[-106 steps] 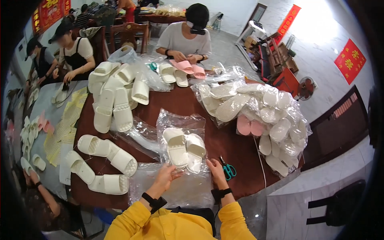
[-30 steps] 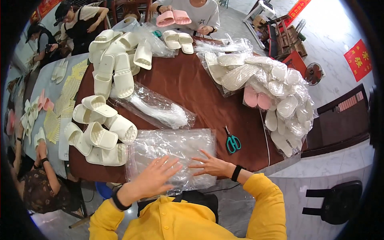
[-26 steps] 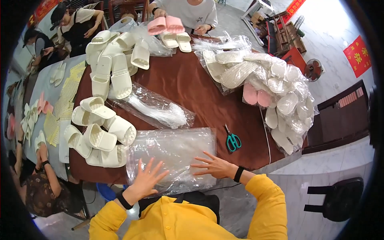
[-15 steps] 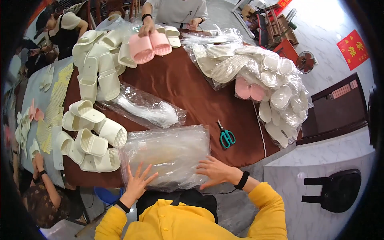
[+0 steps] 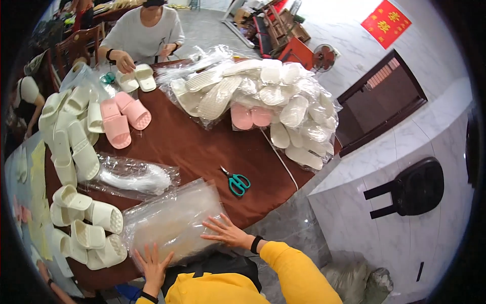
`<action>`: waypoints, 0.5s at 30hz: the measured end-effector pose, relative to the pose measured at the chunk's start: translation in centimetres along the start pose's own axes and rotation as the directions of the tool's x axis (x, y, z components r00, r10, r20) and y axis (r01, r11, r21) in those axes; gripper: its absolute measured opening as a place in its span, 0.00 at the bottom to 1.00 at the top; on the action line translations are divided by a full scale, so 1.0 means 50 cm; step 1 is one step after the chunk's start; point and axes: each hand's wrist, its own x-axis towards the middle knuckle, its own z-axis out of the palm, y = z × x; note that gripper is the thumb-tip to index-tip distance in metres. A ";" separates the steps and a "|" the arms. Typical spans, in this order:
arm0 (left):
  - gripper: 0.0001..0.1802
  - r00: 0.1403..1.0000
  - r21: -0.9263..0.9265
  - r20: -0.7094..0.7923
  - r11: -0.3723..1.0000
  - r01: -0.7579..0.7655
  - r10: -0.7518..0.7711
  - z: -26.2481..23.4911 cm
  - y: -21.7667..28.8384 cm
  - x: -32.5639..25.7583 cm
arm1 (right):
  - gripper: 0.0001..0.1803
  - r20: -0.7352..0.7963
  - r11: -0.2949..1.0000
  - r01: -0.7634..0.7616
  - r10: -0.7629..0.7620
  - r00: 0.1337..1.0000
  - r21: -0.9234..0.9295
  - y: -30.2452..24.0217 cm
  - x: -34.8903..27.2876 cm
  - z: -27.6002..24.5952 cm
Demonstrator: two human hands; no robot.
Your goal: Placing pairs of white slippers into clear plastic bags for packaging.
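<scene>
Both hands lie flat, fingers spread, gripping nothing: left hand [image 5: 152, 263] and right hand [image 5: 228, 234] press the clear plastic bag stack [image 5: 174, 220] at the table's [image 5: 202, 147] near edge. Bare tabletop separates the stack from the green scissors [image 5: 235, 181].

Single head-worn fisheye view, looking steeply down and forward over the brown table [image 5: 192, 147], the wearer's own hands close at the lower edge, far table end and seated person [image 5: 144, 30] near the top, edges bent toward the rim
</scene>
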 end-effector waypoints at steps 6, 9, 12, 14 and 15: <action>0.39 0.997 0.141 -0.035 0.988 -0.062 0.067 0.020 -0.027 0.000 | 0.45 0.097 0.907 -0.109 0.075 0.992 0.406 0.028 0.068 -0.170; 0.36 0.996 0.095 -0.016 0.991 -0.090 0.092 -0.089 0.002 0.031 | 0.40 -0.102 0.815 -0.191 0.291 0.951 0.547 0.064 0.120 -0.102; 0.38 0.974 -0.049 0.217 0.998 -0.048 0.058 -0.128 -0.015 0.052 | 0.18 0.056 0.148 -0.161 0.543 0.838 0.976 0.157 0.147 -0.023; 0.37 0.966 -0.121 0.259 0.993 0.013 0.019 -0.150 -0.029 0.071 | 0.12 0.096 -0.088 -0.045 0.759 0.644 0.995 0.243 0.128 -0.079; 0.36 0.950 -0.193 0.312 0.979 0.071 -0.008 -0.161 -0.034 0.080 | 0.12 -0.053 -0.002 0.105 0.850 0.525 0.994 0.316 0.108 -0.097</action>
